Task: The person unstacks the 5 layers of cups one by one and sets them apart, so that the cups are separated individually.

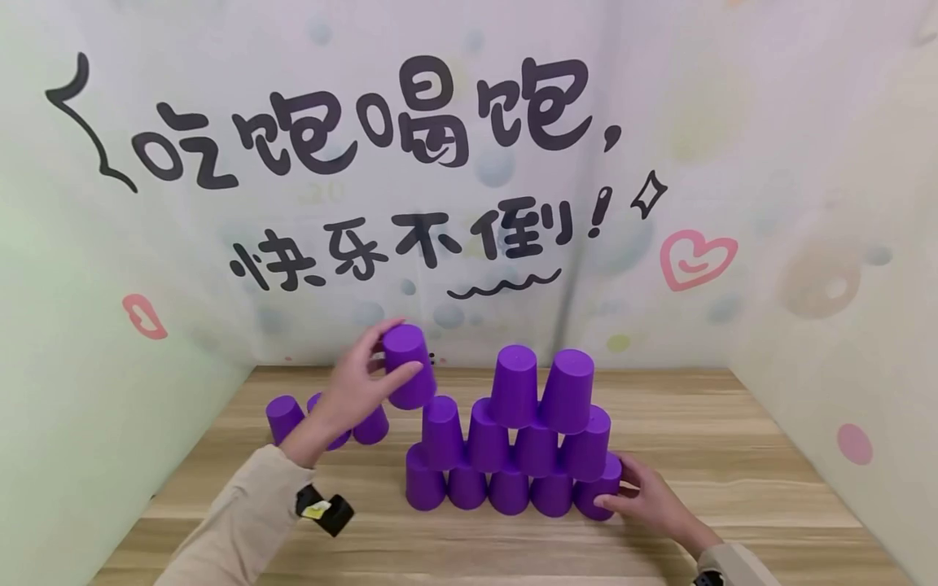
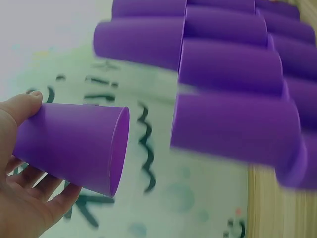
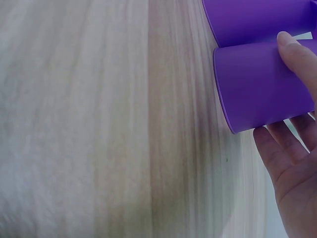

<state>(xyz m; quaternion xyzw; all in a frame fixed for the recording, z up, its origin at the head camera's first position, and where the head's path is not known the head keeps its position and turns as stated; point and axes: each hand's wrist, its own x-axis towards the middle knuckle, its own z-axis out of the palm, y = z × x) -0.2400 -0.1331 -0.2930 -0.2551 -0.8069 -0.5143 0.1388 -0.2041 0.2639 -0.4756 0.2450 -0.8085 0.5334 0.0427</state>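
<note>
Upside-down purple cups (image 1: 508, 492) form a stepped wall on the table, with several in the bottom row, several in the row above and two on top at the right. My left hand (image 1: 359, 387) holds another upside-down purple cup (image 1: 410, 346) between thumb and fingers, raised above the wall's left end. In the left wrist view this held cup (image 2: 74, 144) has its rim facing the stack, with a gap between. My right hand (image 1: 652, 496) grips the bottom row's rightmost cup (image 3: 262, 87), thumb on one side, fingers on the other.
Several more purple cups (image 1: 282, 417) stand on the wooden table (image 1: 703, 439) at the left, partly hidden behind my left forearm. A white printed backdrop (image 1: 469, 187) with large black characters rises behind the table, and pale walls flank both sides.
</note>
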